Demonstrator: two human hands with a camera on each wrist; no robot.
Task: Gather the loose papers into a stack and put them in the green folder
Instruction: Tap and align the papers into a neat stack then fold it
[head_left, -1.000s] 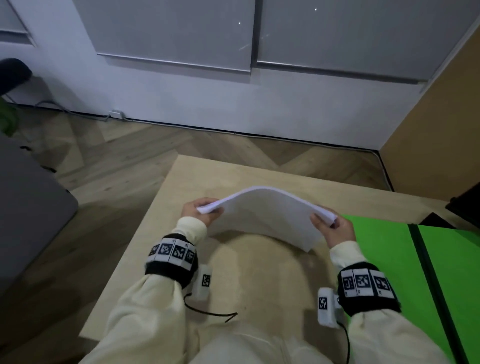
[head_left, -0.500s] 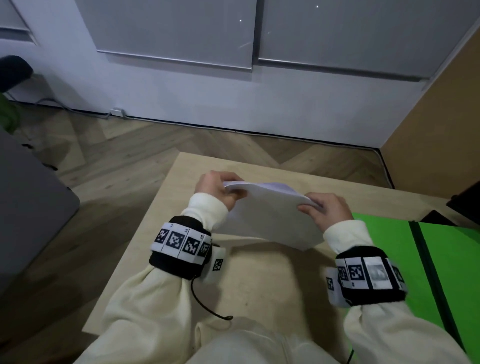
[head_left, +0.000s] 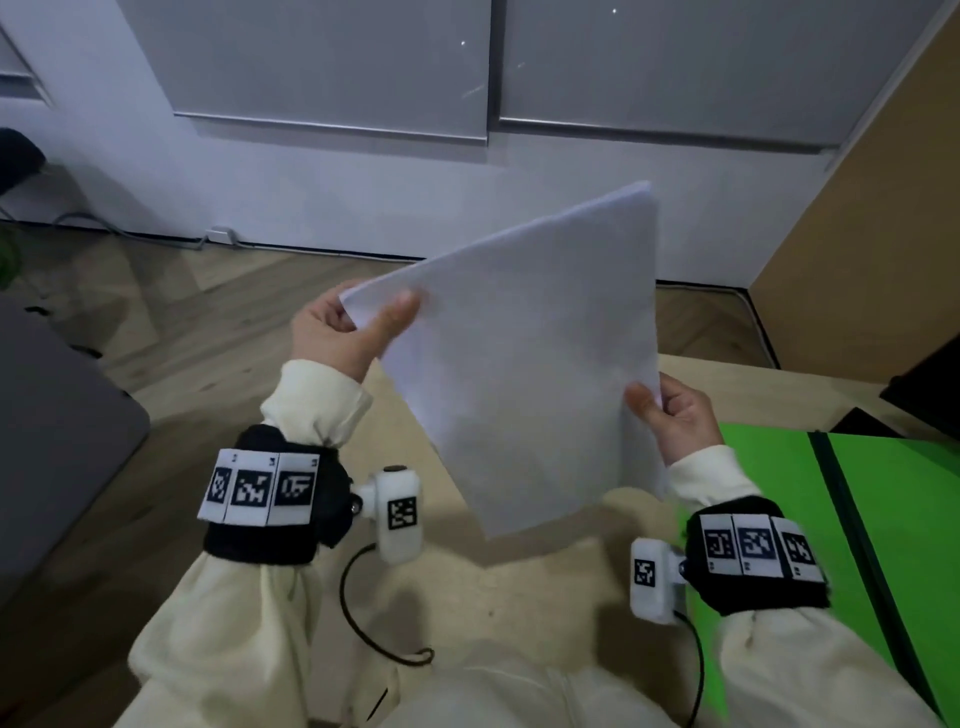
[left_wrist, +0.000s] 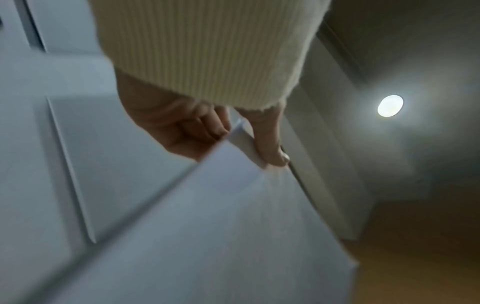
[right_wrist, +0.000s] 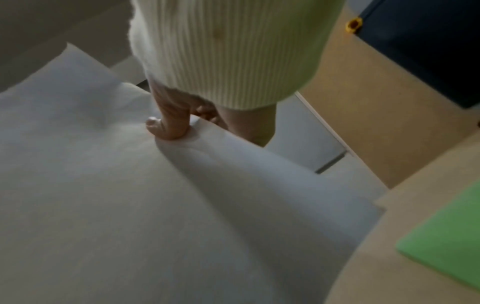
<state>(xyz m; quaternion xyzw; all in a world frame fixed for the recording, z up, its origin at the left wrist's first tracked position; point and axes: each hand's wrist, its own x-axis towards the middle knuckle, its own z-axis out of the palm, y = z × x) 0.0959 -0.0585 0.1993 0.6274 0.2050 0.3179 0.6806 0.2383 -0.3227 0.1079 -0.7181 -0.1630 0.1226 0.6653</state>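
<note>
A stack of white papers (head_left: 530, 353) is held up in the air above the table, tilted on edge with one corner pointing down. My left hand (head_left: 358, 325) pinches its upper left corner, thumb on the near face. My right hand (head_left: 662, 410) pinches the right edge, thumb in front. The left wrist view shows the papers (left_wrist: 221, 226) gripped between thumb and fingers of the left hand (left_wrist: 241, 142). In the right wrist view the right hand (right_wrist: 179, 125) presses its thumb on the papers (right_wrist: 130, 205). The green folder (head_left: 893, 530) lies open on the table at the right.
The light wooden table (head_left: 519, 587) lies under the papers, its left edge near a grey seat (head_left: 52, 441). A dark object (head_left: 924, 395) sits at the table's far right. A white wall (head_left: 363, 182) and wood floor (head_left: 197, 312) lie beyond.
Both hands have lifted the paper stack from lying low and flat over the table to standing up, tilted on edge, higher in the air.
</note>
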